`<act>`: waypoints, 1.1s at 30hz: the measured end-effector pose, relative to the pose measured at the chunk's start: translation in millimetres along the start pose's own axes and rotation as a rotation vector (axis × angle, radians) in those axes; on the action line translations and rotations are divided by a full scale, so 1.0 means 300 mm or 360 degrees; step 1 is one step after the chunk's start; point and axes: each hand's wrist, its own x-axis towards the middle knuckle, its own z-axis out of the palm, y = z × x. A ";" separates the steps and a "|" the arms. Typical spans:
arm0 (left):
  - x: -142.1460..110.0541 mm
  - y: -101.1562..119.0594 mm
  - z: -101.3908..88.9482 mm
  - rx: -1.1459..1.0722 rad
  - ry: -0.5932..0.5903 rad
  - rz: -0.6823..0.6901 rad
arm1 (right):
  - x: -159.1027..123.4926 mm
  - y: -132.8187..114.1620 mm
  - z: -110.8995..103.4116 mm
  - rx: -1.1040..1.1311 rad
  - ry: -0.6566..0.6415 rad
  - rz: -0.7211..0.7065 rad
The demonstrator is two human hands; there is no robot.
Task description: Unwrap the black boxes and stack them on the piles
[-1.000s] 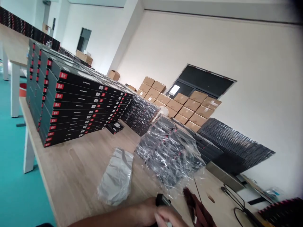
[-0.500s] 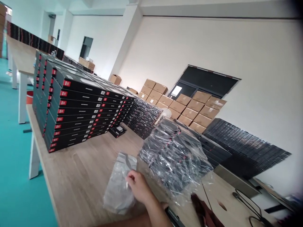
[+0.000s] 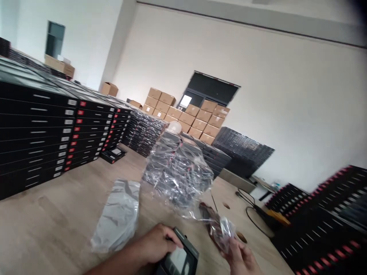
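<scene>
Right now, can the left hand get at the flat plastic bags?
Probably yes: nothing blocks the flat plastic bags, though the left hand would first have to release the black box.

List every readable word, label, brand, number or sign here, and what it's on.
None legible.
Black box under the left hand: any print too blurred.
Clear bag in the right hand: no print discernible.
Left box stacks: white print, red and white labels, too small.
Right box stacks: red and white marks, blurred.
Brown cartons: some white labels, unreadable.
</scene>
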 end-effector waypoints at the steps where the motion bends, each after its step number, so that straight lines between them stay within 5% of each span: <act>1: -0.008 0.013 -0.007 0.0017 -0.0008 -0.0011 | -0.009 -0.020 -0.006 -0.0125 -0.0013 -0.0091; 6: -0.033 0.071 -0.046 0.0056 -0.0007 0.0094 | -0.097 -0.142 0.067 -0.0578 -0.0566 -0.0703; 11: -0.023 0.060 -0.055 0.0110 -0.0018 0.0155 | -0.185 -0.163 0.146 -0.0660 -0.0924 -0.0983; 16: -0.010 0.028 -0.050 0.0142 0.0069 0.0074 | -0.180 -0.129 0.153 -0.0721 -0.0915 -0.0937; 21: 0.010 -0.003 -0.062 0.0049 0.0183 0.0039 | -0.176 -0.137 0.146 -0.0799 -0.0664 -0.0952; 27: 0.017 -0.015 -0.058 0.0108 0.0238 0.0137 | -0.235 -0.150 0.194 -0.0998 -0.1092 -0.0920; 33: 0.022 -0.015 -0.067 0.0235 0.0264 0.0051 | -0.222 -0.141 0.190 -0.0980 -0.0875 -0.0837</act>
